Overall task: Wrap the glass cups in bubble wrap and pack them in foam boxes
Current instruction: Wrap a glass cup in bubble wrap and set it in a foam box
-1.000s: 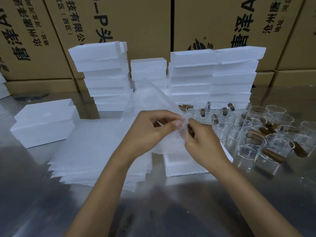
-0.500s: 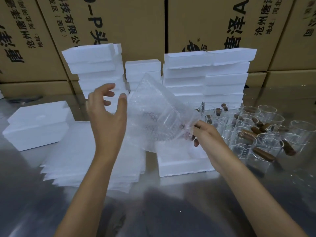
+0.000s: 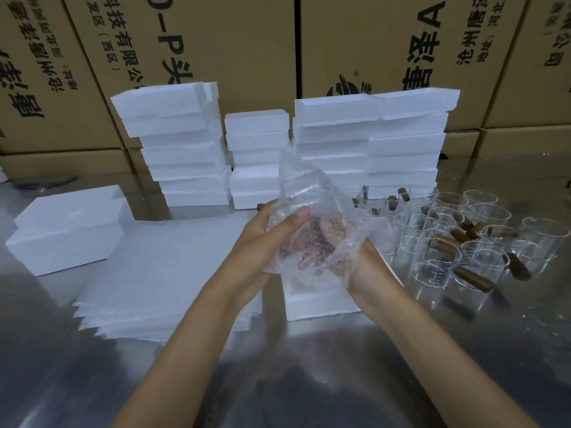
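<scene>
Both hands are holding the bubble wrap [image 3: 304, 223] above the open foam box [image 3: 321, 299]: left hand [image 3: 265, 242] curling its fingers [image 3: 295, 216] around it, right hand [image 3: 349, 257] cupping beneath, fingers veiled. Cups [image 3: 463, 239] are standing right of the box, too crowded to count; three foam stacks [image 3: 367, 143] are rising beyond.

Clear bubble wrap [image 3: 309, 193], matt white foam boxes [image 3: 182, 143], glossy metal table [image 3: 463, 350].

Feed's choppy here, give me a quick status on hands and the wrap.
Left hand and right hand both gripping the bubble wrap bundle. Held above the open foam box, not packed yet. Nothing blocking the box.
</scene>
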`<state>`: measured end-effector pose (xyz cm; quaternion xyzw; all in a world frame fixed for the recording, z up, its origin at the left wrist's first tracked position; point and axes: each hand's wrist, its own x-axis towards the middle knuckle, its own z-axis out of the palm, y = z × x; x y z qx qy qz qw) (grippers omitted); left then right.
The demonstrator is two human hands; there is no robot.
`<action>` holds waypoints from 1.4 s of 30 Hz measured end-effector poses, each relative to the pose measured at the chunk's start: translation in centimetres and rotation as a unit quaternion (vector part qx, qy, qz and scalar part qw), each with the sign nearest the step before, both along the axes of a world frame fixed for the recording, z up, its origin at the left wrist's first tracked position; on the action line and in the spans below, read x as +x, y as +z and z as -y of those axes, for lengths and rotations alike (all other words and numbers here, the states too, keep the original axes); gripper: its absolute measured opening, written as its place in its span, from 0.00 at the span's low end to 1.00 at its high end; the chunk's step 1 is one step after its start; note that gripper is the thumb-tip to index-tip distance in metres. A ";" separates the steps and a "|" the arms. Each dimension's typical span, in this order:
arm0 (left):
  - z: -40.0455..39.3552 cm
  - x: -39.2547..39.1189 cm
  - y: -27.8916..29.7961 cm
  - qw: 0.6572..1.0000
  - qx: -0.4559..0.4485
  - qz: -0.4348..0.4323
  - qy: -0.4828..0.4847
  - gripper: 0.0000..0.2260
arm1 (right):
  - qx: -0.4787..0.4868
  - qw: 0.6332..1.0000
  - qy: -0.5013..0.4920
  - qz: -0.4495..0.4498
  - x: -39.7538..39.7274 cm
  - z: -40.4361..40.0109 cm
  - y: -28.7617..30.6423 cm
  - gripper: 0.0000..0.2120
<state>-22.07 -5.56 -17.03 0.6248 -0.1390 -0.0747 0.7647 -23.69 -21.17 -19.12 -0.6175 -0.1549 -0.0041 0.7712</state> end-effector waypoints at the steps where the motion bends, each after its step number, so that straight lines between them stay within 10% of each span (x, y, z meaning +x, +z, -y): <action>1: 0.2 -0.1 0.0 1.000 -0.007 -0.001 0.000 0.24 | -0.024 0.999 -0.004 0.021 -0.3 -0.1 0.1 0.16; 8: -0.1 -0.4 0.5 0.999 -0.029 -0.017 0.033 0.28 | -0.184 0.981 -0.058 0.015 -0.4 1.7 1.2 0.09; 14: -0.4 -0.3 1.0 0.981 -0.179 -0.065 0.044 0.31 | -0.001 0.934 -0.354 0.056 -0.6 4.1 1.5 0.17; 18: 0.8 -0.9 1.0 0.976 -0.205 -0.067 0.038 0.28 | -0.274 0.953 -0.111 -0.063 -3.3 4.2 0.5 0.12; 22: 3.1 -1.9 0.2 0.982 -0.188 -0.021 0.016 0.29 | -0.065 0.994 -0.072 -0.057 -3.6 2.9 0.4 0.23; 25: 3.6 -2.6 -0.6 0.995 -0.094 0.020 -0.020 0.28 | 0.099 0.979 -0.158 -0.084 -2.9 4.0 0.4 0.27; 27: 3.3 -3.2 -1.7 0.998 0.020 0.052 -0.039 0.25 | 0.098 0.973 -0.195 -0.075 -3.0 5.2 -0.3 0.13; 42: 1.9 -4.4 -2.7 0.948 0.286 0.137 -0.038 0.20 | -0.193 0.927 -0.303 0.104 -4.0 4.6 -2.9 0.05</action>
